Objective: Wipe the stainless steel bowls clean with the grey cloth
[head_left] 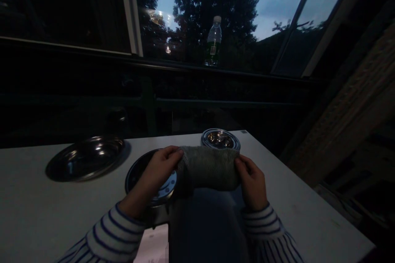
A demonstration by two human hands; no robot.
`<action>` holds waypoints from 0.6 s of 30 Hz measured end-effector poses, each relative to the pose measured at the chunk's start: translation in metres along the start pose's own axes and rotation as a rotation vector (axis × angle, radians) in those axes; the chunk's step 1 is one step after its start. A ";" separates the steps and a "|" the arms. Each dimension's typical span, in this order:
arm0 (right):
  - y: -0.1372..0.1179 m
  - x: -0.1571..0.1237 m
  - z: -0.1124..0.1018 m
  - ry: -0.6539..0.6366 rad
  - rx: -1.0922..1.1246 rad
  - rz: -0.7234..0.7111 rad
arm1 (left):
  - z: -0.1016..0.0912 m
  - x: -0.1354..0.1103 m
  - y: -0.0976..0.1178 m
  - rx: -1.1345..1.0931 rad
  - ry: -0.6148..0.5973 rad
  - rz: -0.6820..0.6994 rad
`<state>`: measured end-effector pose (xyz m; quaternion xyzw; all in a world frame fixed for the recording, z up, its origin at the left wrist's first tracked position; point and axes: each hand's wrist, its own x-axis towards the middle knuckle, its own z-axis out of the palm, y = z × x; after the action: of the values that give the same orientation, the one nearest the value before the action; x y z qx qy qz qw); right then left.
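A greenish-grey cloth (212,168) with a fuzzy surface is stretched between my two hands, over the near side of the table. My left hand (160,168) pinches its left corner, where a speckled edge shows. On the right, my right hand (251,181) pinches the other upper corner between thumb and fingers. Behind my left hand and forearm sits a round metal pan or bowl (132,176), partly hidden, with a light, dotted area inside it. Just beyond the cloth stands a shiny round metal dish (236,141), its near rim touching the cloth's outline.
A large shiny metal bowl (86,160) lies tilted on the white table (24,197) at left. A lit phone screen (152,244) shows near my left sleeve. A clear bottle with a green label (213,45) stands at the window. The table's right edge runs diagonally.
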<state>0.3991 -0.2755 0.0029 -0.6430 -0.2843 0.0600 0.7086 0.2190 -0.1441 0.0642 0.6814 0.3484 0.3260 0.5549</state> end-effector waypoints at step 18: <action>0.013 0.013 -0.010 -0.117 -0.084 -0.120 | 0.002 -0.015 0.024 -0.209 -0.053 0.036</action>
<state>0.4185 -0.2764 -0.0056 -0.6494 -0.3653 0.0431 0.6655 0.2150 -0.1605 0.0867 0.6344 0.2854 0.3523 0.6261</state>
